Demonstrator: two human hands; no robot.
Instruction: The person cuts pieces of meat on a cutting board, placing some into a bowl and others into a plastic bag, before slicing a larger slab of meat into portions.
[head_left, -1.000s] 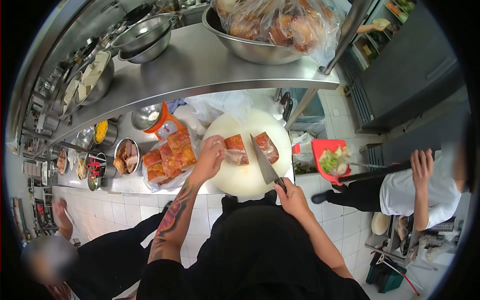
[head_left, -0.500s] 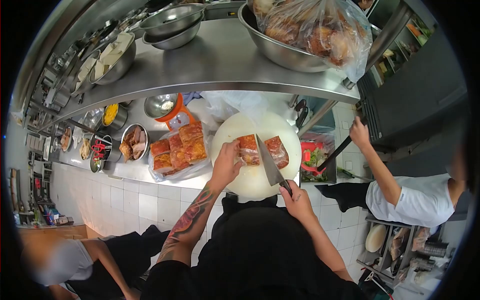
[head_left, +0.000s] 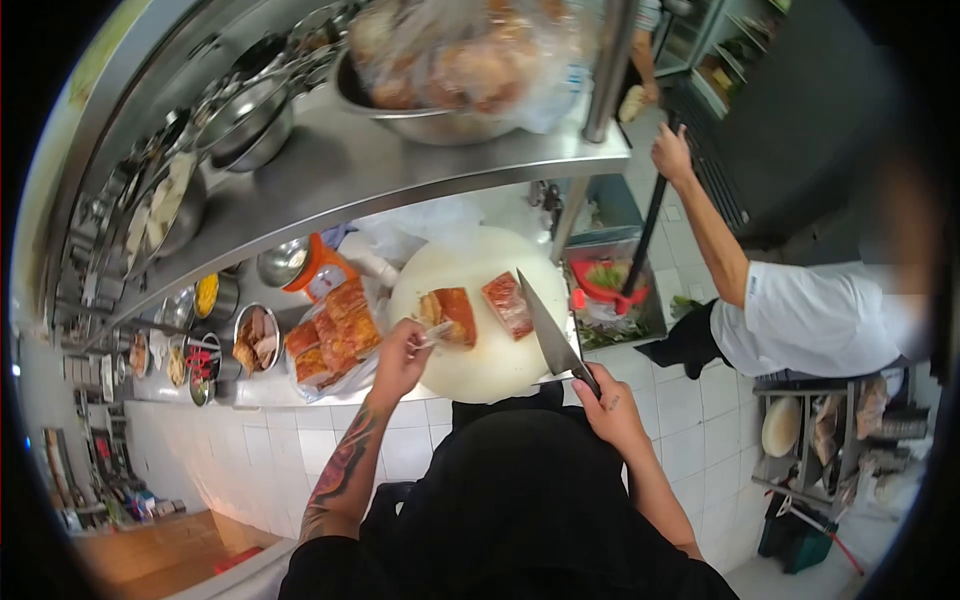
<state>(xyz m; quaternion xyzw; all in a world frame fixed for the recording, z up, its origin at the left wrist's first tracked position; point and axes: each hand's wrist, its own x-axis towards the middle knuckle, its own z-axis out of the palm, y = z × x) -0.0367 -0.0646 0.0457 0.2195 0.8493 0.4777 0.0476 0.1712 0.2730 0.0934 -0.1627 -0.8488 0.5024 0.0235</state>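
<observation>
My right hand point(head_left: 610, 408) grips the dark handle of a large kitchen knife point(head_left: 552, 335). The blade points away from me, just right of a slab of roasted pork belly point(head_left: 508, 306). A second pork belly piece point(head_left: 457, 316) lies to its left, with a gap between them, on the round white cutting board point(head_left: 480, 378). At the board's left side, my left hand point(head_left: 402, 356) pinches a thin translucent strip point(head_left: 436, 333) that looks like plastic film, close to the left piece.
Left of the board, several pork belly slabs point(head_left: 335, 325) sit on a plastic bag. Behind stands an orange scale point(head_left: 325, 270) with a metal bowl. A steel shelf point(head_left: 370, 160) overhangs the counter. At right, a person in a white shirt point(head_left: 800, 310) holds a long dark pole point(head_left: 650, 215).
The knife has moved from between the two pieces to the right of the right-hand one. My left hand has come off the left piece with the strip. The view has shifted.
</observation>
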